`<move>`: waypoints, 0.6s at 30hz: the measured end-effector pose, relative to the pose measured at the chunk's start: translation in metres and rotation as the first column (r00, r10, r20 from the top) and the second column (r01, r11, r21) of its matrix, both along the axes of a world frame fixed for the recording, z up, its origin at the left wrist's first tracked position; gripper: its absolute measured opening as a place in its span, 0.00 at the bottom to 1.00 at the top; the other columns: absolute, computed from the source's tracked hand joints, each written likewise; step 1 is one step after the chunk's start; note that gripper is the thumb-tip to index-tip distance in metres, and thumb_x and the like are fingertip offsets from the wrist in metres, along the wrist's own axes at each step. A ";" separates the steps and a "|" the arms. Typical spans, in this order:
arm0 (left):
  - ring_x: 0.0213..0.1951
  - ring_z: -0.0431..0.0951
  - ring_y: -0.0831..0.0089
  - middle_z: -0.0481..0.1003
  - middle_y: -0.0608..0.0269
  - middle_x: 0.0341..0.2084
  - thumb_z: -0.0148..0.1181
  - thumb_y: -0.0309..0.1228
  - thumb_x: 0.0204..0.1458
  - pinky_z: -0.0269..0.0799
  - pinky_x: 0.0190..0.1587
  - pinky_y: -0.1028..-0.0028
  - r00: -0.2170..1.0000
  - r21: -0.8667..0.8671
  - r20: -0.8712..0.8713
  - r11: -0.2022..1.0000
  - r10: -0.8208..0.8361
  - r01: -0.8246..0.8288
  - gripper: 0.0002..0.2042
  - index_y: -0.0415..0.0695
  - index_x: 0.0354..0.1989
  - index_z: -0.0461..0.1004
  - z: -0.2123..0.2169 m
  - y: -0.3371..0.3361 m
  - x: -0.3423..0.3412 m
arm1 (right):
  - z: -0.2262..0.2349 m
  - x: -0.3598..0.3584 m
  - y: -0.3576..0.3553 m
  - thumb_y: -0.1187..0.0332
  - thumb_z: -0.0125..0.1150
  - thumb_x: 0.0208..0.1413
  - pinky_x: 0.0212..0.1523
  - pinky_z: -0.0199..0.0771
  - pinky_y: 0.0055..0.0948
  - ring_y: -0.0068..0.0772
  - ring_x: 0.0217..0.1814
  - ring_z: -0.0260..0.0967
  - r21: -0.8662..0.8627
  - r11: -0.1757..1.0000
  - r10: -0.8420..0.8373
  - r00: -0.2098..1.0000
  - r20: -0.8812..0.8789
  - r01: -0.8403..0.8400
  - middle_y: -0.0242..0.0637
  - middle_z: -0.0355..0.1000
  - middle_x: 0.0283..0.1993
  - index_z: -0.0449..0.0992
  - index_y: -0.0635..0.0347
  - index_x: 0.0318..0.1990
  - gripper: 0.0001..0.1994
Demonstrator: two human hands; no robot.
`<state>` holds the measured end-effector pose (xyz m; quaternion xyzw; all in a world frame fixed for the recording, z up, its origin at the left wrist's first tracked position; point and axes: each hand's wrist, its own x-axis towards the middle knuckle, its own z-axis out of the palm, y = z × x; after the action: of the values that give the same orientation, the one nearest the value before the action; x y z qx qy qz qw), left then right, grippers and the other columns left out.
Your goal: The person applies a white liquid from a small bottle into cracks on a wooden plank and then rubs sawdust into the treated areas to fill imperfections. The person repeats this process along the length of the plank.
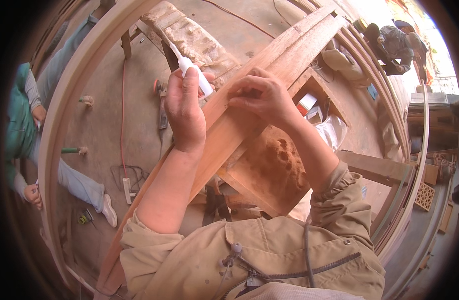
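Observation:
My left hand (185, 107) is closed round a small white glue bottle (195, 77), whose long thin nozzle points up and to the left. Below both hands a long reddish-brown wooden board (224, 137) runs slantwise from the lower left to the upper right. My right hand (262, 95) rests at the board's surface with its fingers curled and pinched together. Whatever may be between those fingertips is hidden or too small to make out.
Under the board sits a wooden box of sawdust (269, 165). A power tool (163, 112) and a power strip (128, 190) lie on the floor to the left. A curved wooden frame (52, 135) stands before a person in green (22, 120); another person (397, 45) crouches far right.

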<state>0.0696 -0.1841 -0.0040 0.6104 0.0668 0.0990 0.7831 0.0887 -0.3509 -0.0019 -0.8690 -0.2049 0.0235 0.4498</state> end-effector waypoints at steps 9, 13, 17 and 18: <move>0.31 0.69 0.77 0.72 0.62 0.30 0.45 0.42 0.58 0.63 0.38 0.77 1.000 -0.003 -0.013 1.000 -0.005 0.005 0.17 0.40 0.43 0.68 -0.002 0.003 0.000 | 0.011 -0.001 -0.002 0.70 0.68 0.42 0.32 0.64 0.21 0.20 0.32 0.62 0.092 0.996 -0.001 0.982 -0.188 0.019 0.28 0.62 0.29 0.78 0.56 0.34 0.09; 0.31 0.69 0.77 0.72 0.61 0.30 0.45 0.42 0.58 0.63 0.39 0.77 1.000 -0.003 -0.010 1.000 0.001 -0.001 0.17 0.40 0.43 0.68 -0.002 0.001 0.001 | 0.004 0.001 -0.002 0.71 0.67 0.44 0.33 0.64 0.19 0.18 0.31 0.62 0.111 0.993 -0.020 0.985 -0.171 0.039 0.28 0.63 0.29 0.77 0.59 0.34 0.08; 0.31 0.69 0.77 0.72 0.61 0.30 0.46 0.42 0.58 0.63 0.39 0.77 1.000 -0.005 -0.003 1.000 0.002 -0.002 0.16 0.40 0.43 0.67 -0.002 0.001 0.001 | 0.008 0.002 -0.002 0.72 0.66 0.44 0.33 0.64 0.18 0.17 0.32 0.63 0.146 0.985 -0.060 0.971 -0.230 0.096 0.27 0.64 0.30 0.77 0.60 0.33 0.07; 0.31 0.69 0.77 0.72 0.61 0.30 0.46 0.42 0.58 0.63 0.39 0.77 1.000 -0.005 -0.001 1.000 -0.002 0.002 0.16 0.40 0.43 0.67 -0.002 0.001 0.000 | 0.007 0.001 -0.001 0.72 0.66 0.44 0.33 0.64 0.18 0.16 0.32 0.63 0.105 0.990 -0.074 0.980 -0.186 0.095 0.27 0.64 0.30 0.77 0.60 0.32 0.07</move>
<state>0.0697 -0.1834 -0.0056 0.6084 0.0670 0.0977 0.7847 0.0899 -0.3523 0.0055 -0.8442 -0.1268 0.0716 0.5158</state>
